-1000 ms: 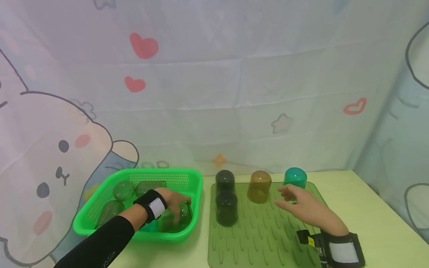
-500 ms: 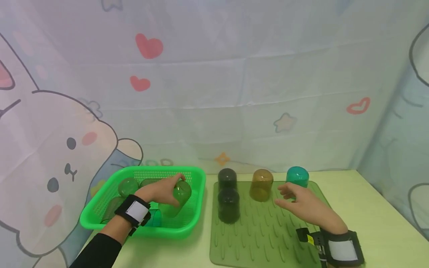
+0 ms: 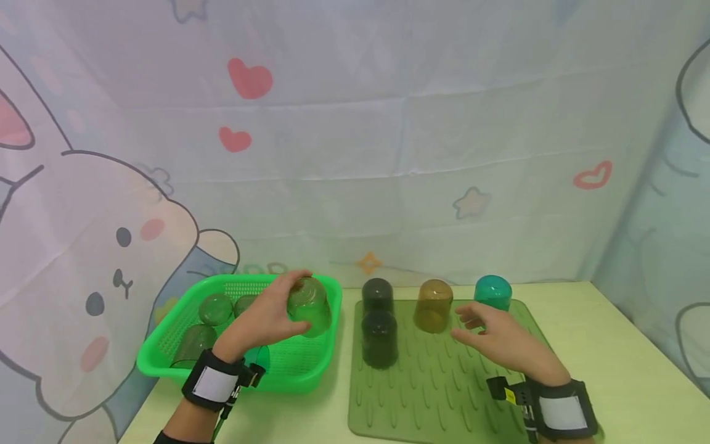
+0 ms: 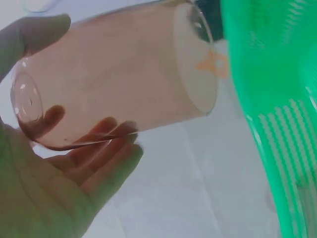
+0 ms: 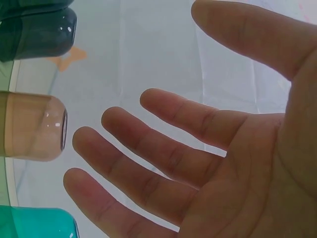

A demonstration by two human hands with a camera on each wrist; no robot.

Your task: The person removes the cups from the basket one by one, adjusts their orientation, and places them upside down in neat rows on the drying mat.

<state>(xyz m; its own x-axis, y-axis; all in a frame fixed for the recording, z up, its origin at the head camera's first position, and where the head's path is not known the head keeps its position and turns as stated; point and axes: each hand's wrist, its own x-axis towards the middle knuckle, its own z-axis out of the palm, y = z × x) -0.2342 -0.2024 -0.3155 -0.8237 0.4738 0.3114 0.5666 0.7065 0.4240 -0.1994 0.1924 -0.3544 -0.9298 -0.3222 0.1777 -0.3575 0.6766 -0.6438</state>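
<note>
My left hand [image 3: 272, 311] grips a see-through drinking glass [image 3: 310, 306] above the right part of the green basket [image 3: 291, 386]. In the left wrist view the glass [image 4: 114, 79] has a pale brownish tint, with the thumb on one side and fingers on the other. Its base faces up and its mouth down. My right hand [image 3: 507, 342] hovers over the green mat [image 3: 432, 394], fingers relaxed and holding nothing. Nearest to it are a teal glass [image 3: 493, 293] and an amber glass [image 3: 434, 306], both upside down on the mat.
Two dark grey glasses [image 3: 379, 339] stand upside down, one behind the other, at the mat's left. Several more glasses [image 3: 195, 345] lie in the basket, a teal one [image 3: 257, 356] among them. A patterned cloth [image 3: 355, 135] hangs behind the table.
My left hand has lifted the glass up out of the basket's depth, moving slightly right. The right hand has stayed nearly still over the mat. The view has shifted slightly.
</note>
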